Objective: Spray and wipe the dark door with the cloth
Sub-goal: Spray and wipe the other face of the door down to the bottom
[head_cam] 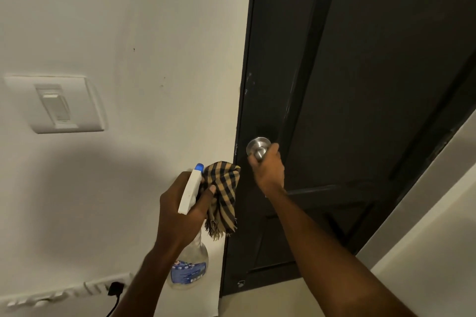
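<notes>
The dark door (pixel 360 72) fills the right half of the view. Its round silver knob (pixel 258 146) sits near the door's left edge. My right hand (pixel 269 170) grips that knob from below, fingers curled round it. My left hand (pixel 180 213) holds a clear spray bottle (pixel 189 269) with a white and blue trigger head (pixel 192 189), just left of the door edge. The same hand also pinches a tan and black checked cloth (pixel 223 195), which hangs down beside the bottle.
A white wall (pixel 128 33) lies left of the door, with a light switch plate (pixel 55 104) on it. Low on the wall runs a white socket strip (pixel 64 293) with a black plug (pixel 115 288). A pale wall or frame (pixel 425 239) stands at lower right.
</notes>
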